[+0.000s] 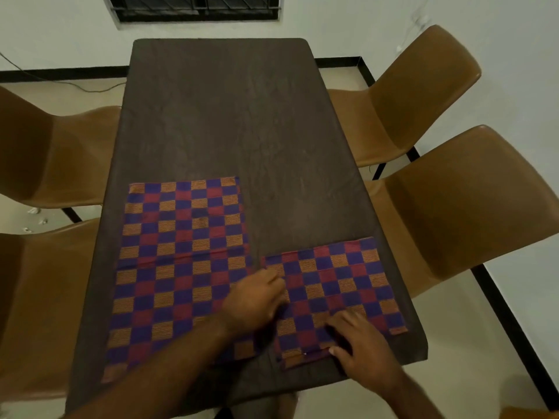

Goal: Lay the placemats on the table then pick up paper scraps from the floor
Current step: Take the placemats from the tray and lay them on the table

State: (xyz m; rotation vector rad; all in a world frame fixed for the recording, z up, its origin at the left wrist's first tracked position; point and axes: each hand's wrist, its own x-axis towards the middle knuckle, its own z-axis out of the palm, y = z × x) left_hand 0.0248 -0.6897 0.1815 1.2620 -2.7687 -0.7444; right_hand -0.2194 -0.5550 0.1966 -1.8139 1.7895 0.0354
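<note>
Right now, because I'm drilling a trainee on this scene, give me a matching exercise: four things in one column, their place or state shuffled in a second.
Column 1
1. left placemat
2. right placemat
3. paper scraps
4. chairs

Column 2
a. on the floor, by the left-hand chairs
b. brown, along both long sides of the table
c. folded, at the near right
d. spread flat

Pairs: 1-d, 2-c, 3-a, 4-b.

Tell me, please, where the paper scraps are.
In the head view, the paper scraps lie on the floor at far left, between the farther chair and the nearer chair.
</note>
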